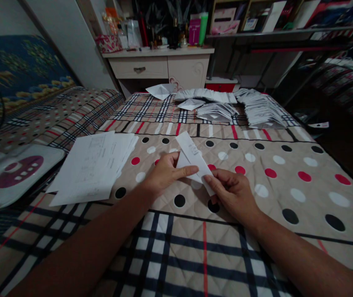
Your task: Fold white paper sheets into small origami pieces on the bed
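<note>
Between my two hands is a folded sheet of white paper (192, 156), tilted, with a little print near its upper end. My left hand (172, 170) grips its left side, thumb lying across the front and fingers behind. At the lower right corner, my right hand (230, 189) pinches the paper between thumb and fingers. A stack of printed white sheets (92, 165) lies flat on the bed to the left of my hands. Farther off are piles of folded papers (263, 109), with a single folded paper (161, 90) left of them.
The patterned bedspread (288, 165) lies under everything. A white plastic object with a purple panel (20, 171) sits at the left edge. Beyond the bed stands a white dresser (139, 68) crowded with bottles and boxes. Shelves (257, 31) hang at the back right.
</note>
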Demonstrator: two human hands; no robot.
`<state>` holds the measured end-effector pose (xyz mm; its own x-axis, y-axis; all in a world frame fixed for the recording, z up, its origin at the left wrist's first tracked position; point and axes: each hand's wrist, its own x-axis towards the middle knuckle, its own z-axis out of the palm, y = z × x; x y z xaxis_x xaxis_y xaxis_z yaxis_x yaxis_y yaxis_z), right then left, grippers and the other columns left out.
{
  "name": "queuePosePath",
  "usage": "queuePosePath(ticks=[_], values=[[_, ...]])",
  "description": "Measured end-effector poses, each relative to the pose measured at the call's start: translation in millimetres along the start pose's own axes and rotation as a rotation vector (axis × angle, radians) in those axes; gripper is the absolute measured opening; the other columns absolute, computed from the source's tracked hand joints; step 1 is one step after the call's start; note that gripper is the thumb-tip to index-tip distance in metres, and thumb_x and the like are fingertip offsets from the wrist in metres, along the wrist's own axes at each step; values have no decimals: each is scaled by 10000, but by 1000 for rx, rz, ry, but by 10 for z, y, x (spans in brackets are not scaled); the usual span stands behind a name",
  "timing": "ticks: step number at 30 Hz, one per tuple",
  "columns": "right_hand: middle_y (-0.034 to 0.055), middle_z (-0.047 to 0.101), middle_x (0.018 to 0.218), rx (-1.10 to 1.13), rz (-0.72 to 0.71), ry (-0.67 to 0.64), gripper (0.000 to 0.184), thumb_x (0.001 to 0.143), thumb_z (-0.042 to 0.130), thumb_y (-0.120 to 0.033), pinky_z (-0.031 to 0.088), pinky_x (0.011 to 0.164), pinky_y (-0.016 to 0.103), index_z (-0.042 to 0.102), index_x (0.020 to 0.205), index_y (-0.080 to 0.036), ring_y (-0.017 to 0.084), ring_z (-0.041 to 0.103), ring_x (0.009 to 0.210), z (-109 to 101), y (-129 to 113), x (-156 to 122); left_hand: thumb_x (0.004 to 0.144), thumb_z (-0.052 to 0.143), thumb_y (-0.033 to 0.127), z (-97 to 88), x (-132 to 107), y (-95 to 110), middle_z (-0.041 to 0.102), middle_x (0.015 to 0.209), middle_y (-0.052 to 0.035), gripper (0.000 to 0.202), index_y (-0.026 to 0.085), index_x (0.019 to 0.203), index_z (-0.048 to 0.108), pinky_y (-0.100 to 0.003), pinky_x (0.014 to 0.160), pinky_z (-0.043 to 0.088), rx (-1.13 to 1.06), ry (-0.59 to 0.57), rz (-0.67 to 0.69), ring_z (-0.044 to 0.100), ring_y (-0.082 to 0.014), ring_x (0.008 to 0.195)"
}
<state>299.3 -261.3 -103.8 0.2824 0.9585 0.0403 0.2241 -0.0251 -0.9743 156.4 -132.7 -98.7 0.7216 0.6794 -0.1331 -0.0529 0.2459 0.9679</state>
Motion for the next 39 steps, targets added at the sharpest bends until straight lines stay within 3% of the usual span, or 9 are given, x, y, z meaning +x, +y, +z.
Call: queuePosePath(ticks=[3, 8, 16, 31, 39], values=[[-27, 537, 482, 37, -7, -78, 332, 896, 596, -452, 320, 388, 207, 636, 729, -167, 88, 478, 392, 4, -2, -11, 619, 856, 316, 53, -34, -14, 717, 776, -40, 317, 118, 805, 691, -246, 649, 500, -19, 51, -46, 640, -132, 652], [-11, 509, 508, 233, 49, -144, 493, 931, 505, -537, 310, 415, 210, 558, 607, -169, 86, 441, 454, -1, 42, -2, 692, 788, 472, 50, -26, -49, 676, 664, -32, 370, 123, 722, 669, -230, 587, 465, -61, 19, -50, 602, -119, 577], [-17, 516, 496, 287, 50, -169, 480, 911, 562, -514, 308, 449, 221, 574, 583, -165, 85, 430, 452, 6, 25, 32, 726, 717, 597, 97, -66, -89, 638, 630, -22, 468, 134, 761, 659, -231, 549, 432, -19, -10, -40, 577, -123, 557], [-7, 536, 521, 327, 80, -203, 494, 907, 542, -551, 330, 460, 230, 571, 592, -172, 99, 451, 472, 13, 39, 30, 746, 686, 619, 92, -70, -107, 639, 624, -27, 478, 142, 734, 667, -230, 528, 411, 46, -61, -27, 560, -116, 530], [-14, 527, 530, 324, 85, -197, 448, 930, 531, -490, 327, 461, 224, 569, 621, -168, 95, 463, 478, -1, 42, 27, 759, 664, 626, 91, -67, -133, 627, 636, -23, 483, 143, 749, 653, -234, 548, 417, 84, -54, -28, 564, -128, 559]])
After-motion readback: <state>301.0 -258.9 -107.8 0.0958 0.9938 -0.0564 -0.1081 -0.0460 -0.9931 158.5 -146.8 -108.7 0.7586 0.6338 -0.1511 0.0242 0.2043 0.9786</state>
